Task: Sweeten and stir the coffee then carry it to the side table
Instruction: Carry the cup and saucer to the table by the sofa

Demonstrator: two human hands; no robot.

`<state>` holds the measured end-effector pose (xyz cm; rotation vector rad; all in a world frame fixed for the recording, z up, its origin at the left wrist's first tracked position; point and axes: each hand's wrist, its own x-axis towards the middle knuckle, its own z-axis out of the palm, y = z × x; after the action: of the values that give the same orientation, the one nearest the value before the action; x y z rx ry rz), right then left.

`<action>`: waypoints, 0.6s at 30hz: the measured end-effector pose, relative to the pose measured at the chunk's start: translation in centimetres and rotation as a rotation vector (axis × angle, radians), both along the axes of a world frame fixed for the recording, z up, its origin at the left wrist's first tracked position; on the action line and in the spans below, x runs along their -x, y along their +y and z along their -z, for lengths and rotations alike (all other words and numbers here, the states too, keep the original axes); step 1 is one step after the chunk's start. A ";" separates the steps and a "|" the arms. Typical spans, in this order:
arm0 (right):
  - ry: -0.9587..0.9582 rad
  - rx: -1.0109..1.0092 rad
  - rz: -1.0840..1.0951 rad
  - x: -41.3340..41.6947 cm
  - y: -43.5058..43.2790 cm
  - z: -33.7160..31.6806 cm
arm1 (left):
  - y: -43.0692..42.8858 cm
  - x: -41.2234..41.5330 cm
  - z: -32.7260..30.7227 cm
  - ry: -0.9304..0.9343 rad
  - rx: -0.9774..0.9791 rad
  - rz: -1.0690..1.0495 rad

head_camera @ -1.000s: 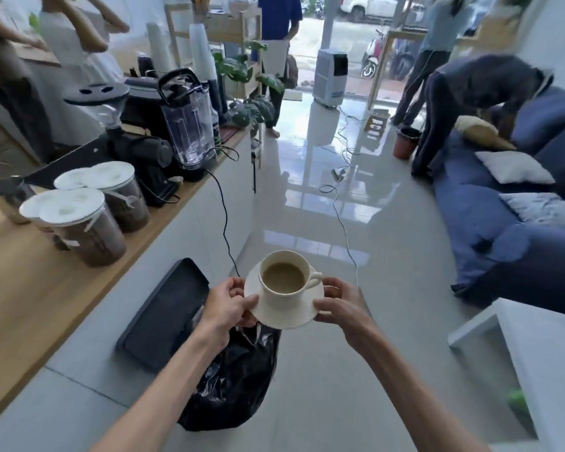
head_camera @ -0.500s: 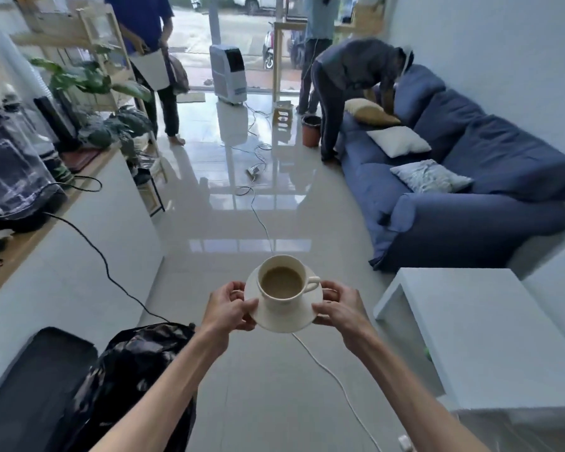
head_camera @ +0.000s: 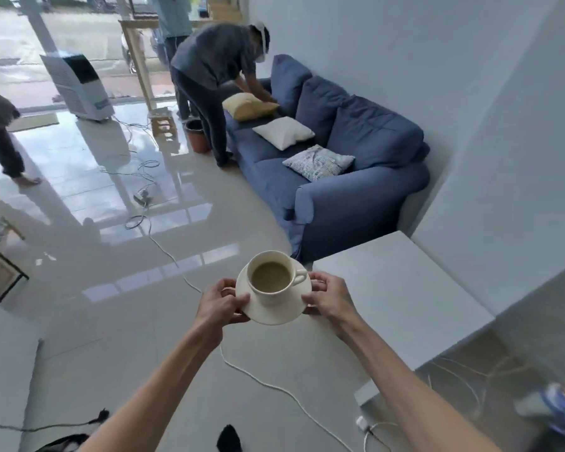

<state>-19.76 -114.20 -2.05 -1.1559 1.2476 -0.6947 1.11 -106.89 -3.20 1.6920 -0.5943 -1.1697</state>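
Bright daylight enters from the glass front at upper left and lays glare and reflections across the glossy floor (head_camera: 118,243). Shadows are soft. Wide-angle distortion bends the wall (head_camera: 470,93) and edges. The lower right corner is smeared with blur.

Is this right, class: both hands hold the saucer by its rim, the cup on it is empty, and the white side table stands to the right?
Not quite. The head view shows the cup holds milky coffee. The rest stands: left hand and right hand hold the saucer by its rim, and the white side table stands to the right.
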 end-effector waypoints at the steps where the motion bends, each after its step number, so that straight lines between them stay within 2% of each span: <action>1: 0.007 0.001 0.022 0.4 -0.8 -0.2 | -1.4 0.2 0.0 -0.001 0.003 0.021; 12: 0.018 -0.001 0.424 3.6 -9.7 0.3 | -18.7 2.3 0.8 0.005 0.015 0.392; 18: 0.009 -0.026 0.605 5.1 -11.6 0.8 | -24.5 4.5 1.5 -0.002 -0.006 0.563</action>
<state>-24.85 -125.76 -2.87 -0.7518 1.6263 -1.1124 -3.35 -131.35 -4.69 1.5744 -1.1159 -1.5566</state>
